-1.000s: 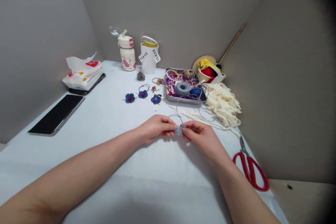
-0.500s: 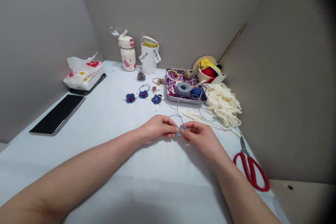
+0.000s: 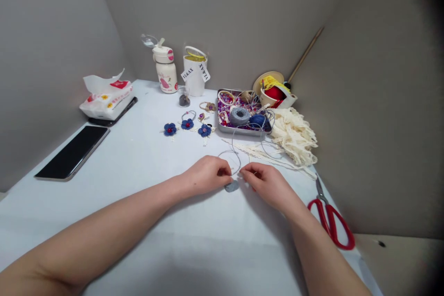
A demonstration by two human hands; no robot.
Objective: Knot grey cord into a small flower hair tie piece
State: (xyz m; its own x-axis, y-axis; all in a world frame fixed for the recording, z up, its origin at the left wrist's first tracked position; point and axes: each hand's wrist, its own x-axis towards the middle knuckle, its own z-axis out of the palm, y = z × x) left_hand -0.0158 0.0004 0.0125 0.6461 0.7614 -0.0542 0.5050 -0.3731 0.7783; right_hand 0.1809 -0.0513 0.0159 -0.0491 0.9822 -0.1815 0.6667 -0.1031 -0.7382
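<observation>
Grey fabric disc (image 3: 231,186) on a thin cord, lying between the two hands

Left to right: a black smartphone (image 3: 71,152) lies flat on the white-covered worktop (image 3: 121,180), well away from the hands. Three blue flower ornaments with red centres (image 3: 187,124) sit in a loose row beyond the left hand (image 3: 206,175), whose fingers curl downward, their tips just above the disc. The disc rests on the worktop between the hands, slightly nearer the left. A thin grey cord (image 3: 229,151) rises from this area in an open loop towards a shallow metal tin (image 3: 243,132) of beads and yarn. The right hand (image 3: 267,185) is loosely closed, its fingertips just beside the disc; whether either hand pinches the cord cannot be told. Cream lace (image 3: 294,136) and red-handled scissors (image 3: 331,222) lie further right. Possible hazards: a hand's brushing contact could shift the loose disc, and a pull on the cord could snag it on the tin's contents or the lace.
</observation>
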